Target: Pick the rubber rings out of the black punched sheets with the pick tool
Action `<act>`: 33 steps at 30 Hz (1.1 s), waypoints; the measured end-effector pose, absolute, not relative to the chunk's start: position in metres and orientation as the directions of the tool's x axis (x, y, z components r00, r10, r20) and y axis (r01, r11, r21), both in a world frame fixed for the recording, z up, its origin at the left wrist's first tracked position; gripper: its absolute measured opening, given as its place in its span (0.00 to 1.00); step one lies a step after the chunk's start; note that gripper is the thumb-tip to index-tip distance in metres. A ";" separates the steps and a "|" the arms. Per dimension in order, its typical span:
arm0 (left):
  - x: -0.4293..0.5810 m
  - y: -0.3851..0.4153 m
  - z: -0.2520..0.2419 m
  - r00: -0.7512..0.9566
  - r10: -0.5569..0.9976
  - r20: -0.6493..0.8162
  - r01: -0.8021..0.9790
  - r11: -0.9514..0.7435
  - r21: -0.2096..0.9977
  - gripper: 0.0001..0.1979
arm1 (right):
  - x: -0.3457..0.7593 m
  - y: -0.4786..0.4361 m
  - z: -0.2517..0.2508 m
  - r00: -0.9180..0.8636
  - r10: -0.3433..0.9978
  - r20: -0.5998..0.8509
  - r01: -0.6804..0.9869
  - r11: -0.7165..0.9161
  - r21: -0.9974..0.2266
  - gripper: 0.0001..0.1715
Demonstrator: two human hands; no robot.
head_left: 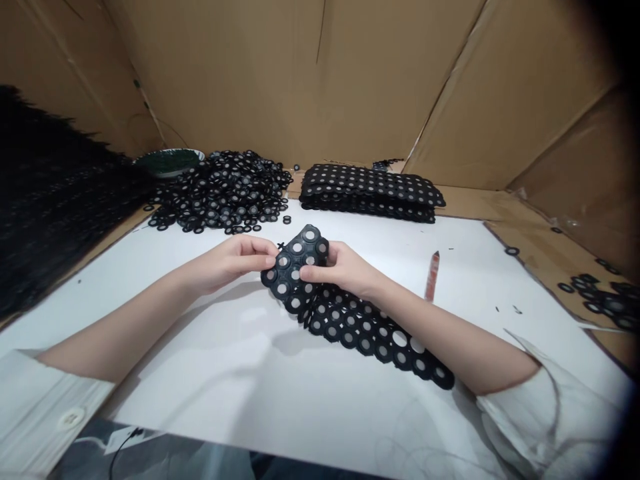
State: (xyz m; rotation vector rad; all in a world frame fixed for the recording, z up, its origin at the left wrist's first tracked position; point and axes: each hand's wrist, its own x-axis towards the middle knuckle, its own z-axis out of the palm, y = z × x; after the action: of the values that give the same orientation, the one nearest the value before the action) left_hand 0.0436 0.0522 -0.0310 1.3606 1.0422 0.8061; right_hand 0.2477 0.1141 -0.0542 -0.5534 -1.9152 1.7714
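Observation:
A black sheet of joined round rings, with pale round centres, is bent in front of me. Its upper part is raised and tilted. The longer part lies on the white tabletop, running toward the lower right, partly under my right forearm. My left hand pinches the raised part's left edge between thumb and finger; a small dark scrap shows just above the fingertips. My right hand grips the same sheet from the right, thumb on top and the other fingers mostly hidden behind it.
A heap of loose black rings lies at the back left, beside a bowl of dark green bits. Stacked ring sheets stand at the back. A red pointed tool lies right. Cardboard walls enclose the white tabletop.

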 end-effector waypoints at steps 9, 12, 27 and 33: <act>0.060 0.047 -0.039 0.393 0.895 -0.210 -0.102 0.269 0.958 0.07 | 0.249 0.106 -0.050 -0.806 0.584 0.099 -0.023 0.137 -0.990 0.12; 0.062 0.047 -0.040 0.352 0.915 -0.199 -0.109 0.251 0.962 0.07 | 0.248 0.105 -0.053 -0.788 0.608 0.098 -0.036 0.113 -0.993 0.13; 0.065 0.049 -0.042 0.243 0.955 -0.168 -0.070 0.190 0.979 0.08 | 0.248 0.106 -0.060 -0.747 0.665 0.007 -0.033 -0.027 -0.999 0.17; 0.058 0.050 -0.031 0.239 0.962 -0.129 0.007 0.131 0.991 0.11 | 0.249 0.107 -0.063 -0.714 0.700 0.017 -0.006 0.017 -1.000 0.18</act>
State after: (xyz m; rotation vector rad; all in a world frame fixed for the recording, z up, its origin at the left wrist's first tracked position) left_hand 0.0578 0.0499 -0.0315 1.2116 1.0840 0.9411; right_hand 0.2487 0.1073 -0.0635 -0.7081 -1.7752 1.7497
